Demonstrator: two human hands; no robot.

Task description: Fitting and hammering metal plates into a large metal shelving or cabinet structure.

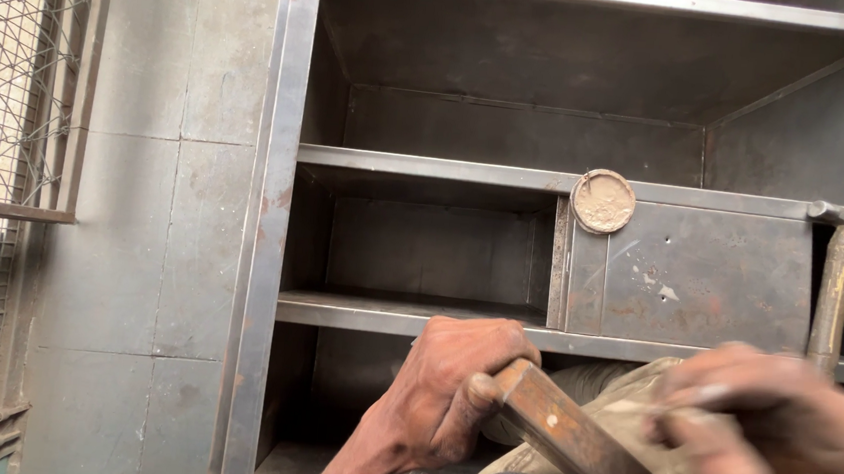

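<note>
Head view looks into a grey steel cabinet [274, 205] with several shelves. Low in the picture, the left hand [450, 385] is clamped around the upper end of a rusty flat metal bar [576, 445], fingers curled over it and thumb pressed on its top edge. From that hand the bar slopes down toward four o'clock, passing under the right hand [777, 441]. The right hand is blurred, so I cannot tell whether it grips the bar or only rests against it. A crumpled cloth [620, 403] lies behind the bar, between the two hands. At one o'clock from the left hand, a round tin lid [602, 201] smeared with tan paste sits on the edge of the middle shelf [427, 167]. At the right, a hammer [835, 280] hangs by its head from the same shelf, handle pointing down, just above the right hand.
</note>
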